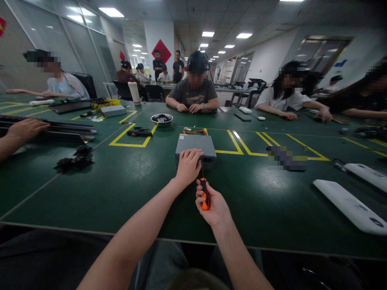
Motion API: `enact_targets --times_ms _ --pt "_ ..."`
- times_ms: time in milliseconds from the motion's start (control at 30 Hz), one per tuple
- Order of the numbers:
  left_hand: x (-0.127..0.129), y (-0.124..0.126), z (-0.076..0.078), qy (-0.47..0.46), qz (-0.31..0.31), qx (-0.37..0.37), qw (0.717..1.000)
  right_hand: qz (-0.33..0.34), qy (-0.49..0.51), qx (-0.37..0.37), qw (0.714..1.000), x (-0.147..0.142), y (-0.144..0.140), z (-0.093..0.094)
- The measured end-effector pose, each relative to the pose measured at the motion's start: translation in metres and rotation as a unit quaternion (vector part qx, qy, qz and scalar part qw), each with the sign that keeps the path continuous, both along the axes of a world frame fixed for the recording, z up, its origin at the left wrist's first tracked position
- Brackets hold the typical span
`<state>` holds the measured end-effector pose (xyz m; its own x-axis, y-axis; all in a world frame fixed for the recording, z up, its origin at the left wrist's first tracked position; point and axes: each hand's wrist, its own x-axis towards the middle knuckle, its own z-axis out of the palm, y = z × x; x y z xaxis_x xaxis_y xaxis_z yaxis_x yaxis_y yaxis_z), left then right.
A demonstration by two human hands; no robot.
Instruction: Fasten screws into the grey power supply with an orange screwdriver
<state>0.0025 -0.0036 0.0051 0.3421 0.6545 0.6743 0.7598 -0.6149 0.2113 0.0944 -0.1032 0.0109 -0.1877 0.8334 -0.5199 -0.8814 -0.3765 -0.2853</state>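
A grey metal computer power supply (196,145) lies on the green table in front of me, its colored wires (195,131) bunched at the far side. My left hand (189,167) is on its near edge, fingers bent over the top; the thumb is hidden. My right hand (213,203) is closed around the orange and black handle of a screwdriver (205,195). The thin shaft points away from me and up to the near face of the power supply. Where the tip meets it is too small to make out.
Left of center are a metal bowl (162,120) of small parts and a black-and-red tool (139,132). Black parts (74,159) lie nearer left. White panels (350,205) are at right. A co-worker (193,86) sits opposite; another person's hand (28,129) reaches in from the left.
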Motion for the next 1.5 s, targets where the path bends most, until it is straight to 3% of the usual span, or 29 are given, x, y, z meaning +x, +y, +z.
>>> enact_targets --times_ms 200,467,1167,1367,1500 --pt "-0.0004 -0.0002 0.0001 -0.004 -0.002 0.000 1.000 -0.030 0.006 0.001 1.000 -0.0021 0.0005 0.0020" --pt "-0.0005 0.0001 0.0004 -0.006 -0.003 -0.002 1.000 -0.005 0.073 0.012 0.997 0.0049 0.0000 0.0068" --pt "-0.0001 -0.0006 0.0010 0.000 0.004 -0.002 1.000 -0.053 0.041 -0.001 0.998 -0.0010 0.0035 0.0080" --pt "0.0000 0.0009 -0.0002 -0.003 0.001 -0.005 1.000 -0.016 0.101 0.006 0.995 0.0011 0.0012 0.0057" --pt "-0.0001 0.0000 0.0008 -0.006 -0.001 -0.003 1.000 -0.017 0.068 0.016 0.997 -0.0003 0.0013 0.0063"
